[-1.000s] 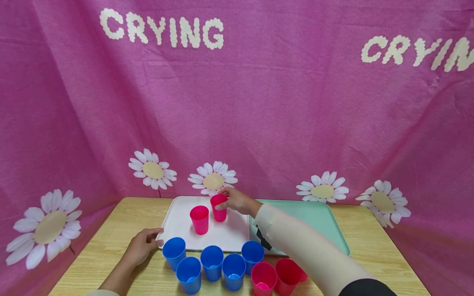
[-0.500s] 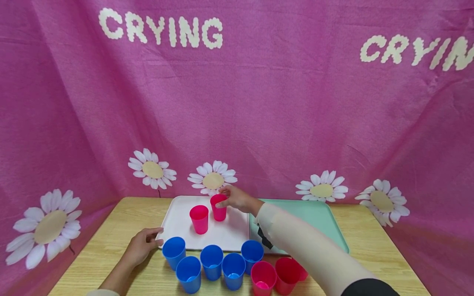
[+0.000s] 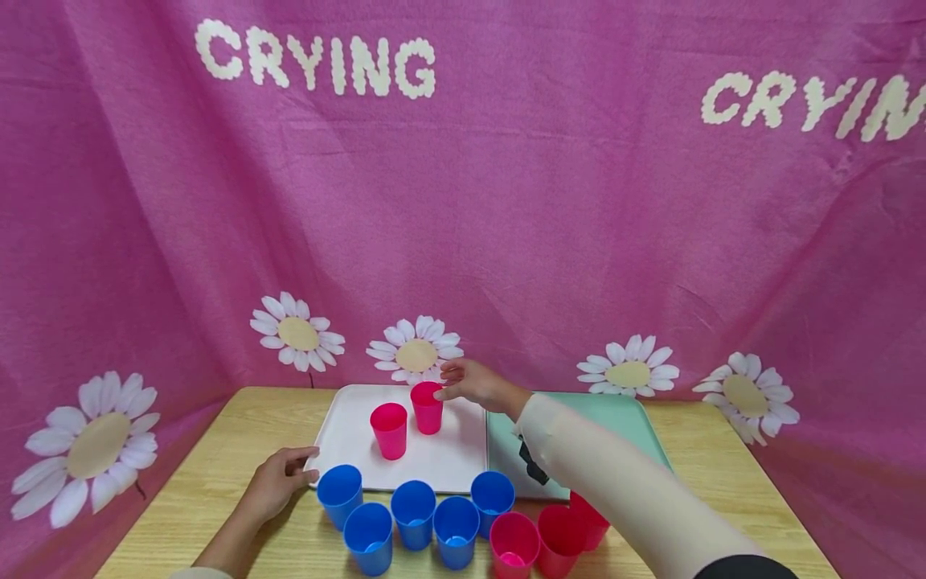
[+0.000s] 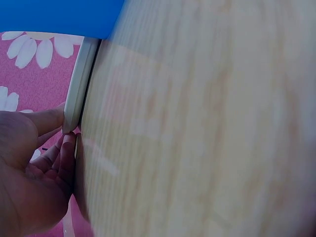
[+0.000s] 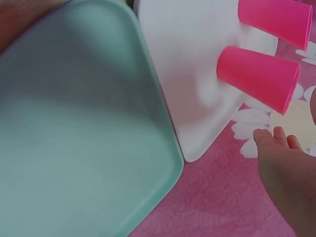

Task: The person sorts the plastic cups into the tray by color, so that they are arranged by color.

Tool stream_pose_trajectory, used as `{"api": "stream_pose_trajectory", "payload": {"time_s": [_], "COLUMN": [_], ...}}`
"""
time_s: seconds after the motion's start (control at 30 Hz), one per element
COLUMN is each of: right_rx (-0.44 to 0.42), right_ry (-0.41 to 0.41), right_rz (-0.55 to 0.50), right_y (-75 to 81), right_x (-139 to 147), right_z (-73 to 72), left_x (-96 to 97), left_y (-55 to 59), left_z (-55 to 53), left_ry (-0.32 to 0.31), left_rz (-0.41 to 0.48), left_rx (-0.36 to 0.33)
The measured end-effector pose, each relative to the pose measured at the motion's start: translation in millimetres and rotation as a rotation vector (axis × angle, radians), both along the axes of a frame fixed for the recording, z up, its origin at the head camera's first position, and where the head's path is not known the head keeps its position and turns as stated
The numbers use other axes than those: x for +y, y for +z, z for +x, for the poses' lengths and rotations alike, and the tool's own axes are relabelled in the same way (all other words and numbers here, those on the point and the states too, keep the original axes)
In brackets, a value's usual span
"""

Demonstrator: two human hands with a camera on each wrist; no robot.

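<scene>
Right hand (image 3: 483, 384) was at the far pink cup (image 3: 427, 412), just right of it — grip wide, holding nothing, fingers spread and clear of the cup's wall in the right wrist view. That cup stood upright on the far part of the white tray (image 3: 347, 430). Near pink cup (image 3: 389, 434) also stood upright there, nearer and a bit left, the two apart. Left hand (image 3: 271, 485) held the white tray's near left corner, a narrow pinch between thumb and fingers. Green tray (image 3: 608, 412) lay right of the white one, edges touching, partly under the right sleeve (image 3: 604, 486). Five blue cups (image 3: 414, 519) stood on the table (image 3: 224, 434), near side of the white tray; three more pink cups (image 3: 515, 547) to their right — one partly hidden by the sleeve. Pink cloth (image 3: 506, 241) with daisies hung at the far side.
</scene>
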State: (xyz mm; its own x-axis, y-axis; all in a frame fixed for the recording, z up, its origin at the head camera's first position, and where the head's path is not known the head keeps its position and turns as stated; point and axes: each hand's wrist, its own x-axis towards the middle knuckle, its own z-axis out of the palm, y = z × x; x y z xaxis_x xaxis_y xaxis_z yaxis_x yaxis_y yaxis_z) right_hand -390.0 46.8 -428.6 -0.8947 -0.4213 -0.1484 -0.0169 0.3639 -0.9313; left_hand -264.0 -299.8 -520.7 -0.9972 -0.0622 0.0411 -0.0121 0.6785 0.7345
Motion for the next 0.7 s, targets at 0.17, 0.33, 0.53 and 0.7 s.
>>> {"api": "stream_pose_trajectory", "payload": {"time_s": [0.17, 0.33, 0.53, 0.7], "right_rx": [0.015, 0.03, 0.02, 0.015], "right_ry": [-0.007, 0.0, 0.003, 0.006], "right_rz": [-0.01, -0.014, -0.035, -0.068], "right_y": [3.5, 8.0, 11.7, 15.4], "right_x": [12, 25, 41, 56], "right_z": [0.3, 2.6, 2.2, 1.9], "left_x": [-0.1, 0.0, 0.4, 0.4], "left_y": [0.0, 0.1, -0.2, 0.3], "left_z": [-0.6, -0.8, -0.9, -0.4], "left_ry": [0.003, 0.009, 0.013, 0.007], "left_rz": [-0.001, -0.008, -0.004, 0.002], "left_rx": [-0.004, -0.007, -0.005, 0.001]}}
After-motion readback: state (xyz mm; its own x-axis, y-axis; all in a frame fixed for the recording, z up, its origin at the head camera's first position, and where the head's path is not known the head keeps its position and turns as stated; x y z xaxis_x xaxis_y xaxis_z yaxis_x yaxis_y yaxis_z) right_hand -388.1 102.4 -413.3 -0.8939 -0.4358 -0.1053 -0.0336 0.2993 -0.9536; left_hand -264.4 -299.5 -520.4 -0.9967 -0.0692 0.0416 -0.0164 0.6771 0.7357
